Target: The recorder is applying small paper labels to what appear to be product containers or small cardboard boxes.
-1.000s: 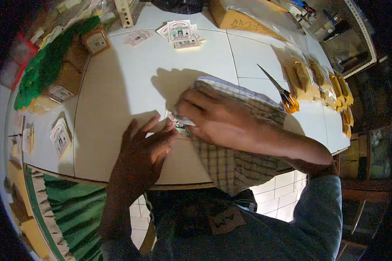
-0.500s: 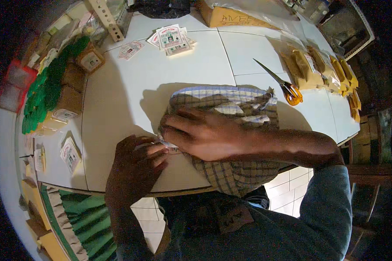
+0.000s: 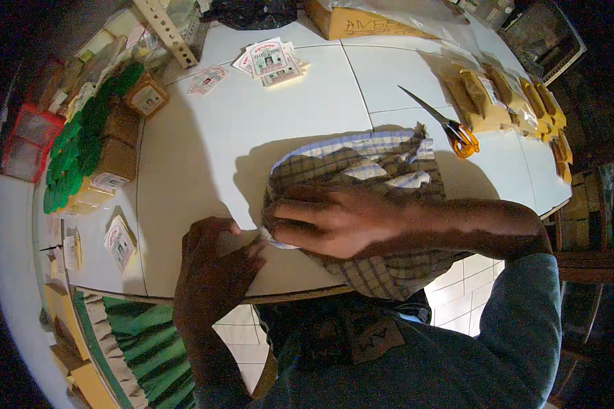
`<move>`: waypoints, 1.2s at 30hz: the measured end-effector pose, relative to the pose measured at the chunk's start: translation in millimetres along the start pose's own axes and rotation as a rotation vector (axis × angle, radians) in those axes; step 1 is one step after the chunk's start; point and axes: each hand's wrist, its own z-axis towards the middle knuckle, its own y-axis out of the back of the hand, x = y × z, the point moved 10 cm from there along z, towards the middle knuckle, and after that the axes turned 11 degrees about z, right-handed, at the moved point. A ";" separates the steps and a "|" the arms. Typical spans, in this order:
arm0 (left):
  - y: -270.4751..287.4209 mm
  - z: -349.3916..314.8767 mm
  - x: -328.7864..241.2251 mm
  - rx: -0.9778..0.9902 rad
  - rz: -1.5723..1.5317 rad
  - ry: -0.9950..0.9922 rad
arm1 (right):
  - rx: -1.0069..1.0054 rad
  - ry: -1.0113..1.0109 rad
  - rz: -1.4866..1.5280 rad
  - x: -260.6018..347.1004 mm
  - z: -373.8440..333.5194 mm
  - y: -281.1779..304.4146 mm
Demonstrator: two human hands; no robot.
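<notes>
A blue, white and grey checked cloth point(image 3: 389, 153) lies rumpled on the white table and hangs over its near edge. My right hand point(image 3: 327, 221) rests on the cloth's left part, with bent fingers gripping it against the tabletop. Just left of the cloth, my left hand point(image 3: 218, 255) is low over the table, its thumb and fingers apart. Its fingertips come close to the cloth's white corner, and I cannot tell whether they touch. Nothing shows in that hand. Any small thing under the right palm is hidden.
Orange-handled scissors point(image 3: 460, 140) lie right of the cloth, near several filled clear bags point(image 3: 484, 99). Printed labels point(image 3: 269, 61) are piled at the back, with another stack point(image 3: 119, 244) at left. Green-topped packs point(image 3: 109, 153) line the left side. A cardboard box point(image 3: 375, 27) stands behind.
A small printed piece seen between my hands is no longer visible. My left fingers have spread from a closer grip. My right hand stays on the cloth. The whole view has shifted slightly.
</notes>
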 end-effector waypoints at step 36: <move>7.6 133.1 -30.4 0.185 -0.201 -0.469 | 0.072 -0.214 0.312 -50.7 -70.1 92.1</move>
